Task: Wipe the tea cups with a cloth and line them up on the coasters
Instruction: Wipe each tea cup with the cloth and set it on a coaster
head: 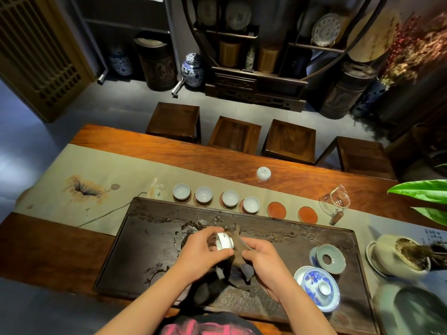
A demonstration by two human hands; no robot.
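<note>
My left hand grips a small white tea cup tipped on its side above the dark carved tea tray. My right hand holds a brown cloth against the cup's rim. Along the tray's far edge, several white cups stand upright on round coasters, from the leftmost cup to the rightmost. To their right lie two bare orange coasters. One more white cup sits upside down farther back on the wooden table.
A glass pitcher stands right of the coasters. A celadon strainer and a blue-and-white lidded gaiwan rest on the tray's right end. A potted plant and green leaves crowd the right. Stools line the table's far side.
</note>
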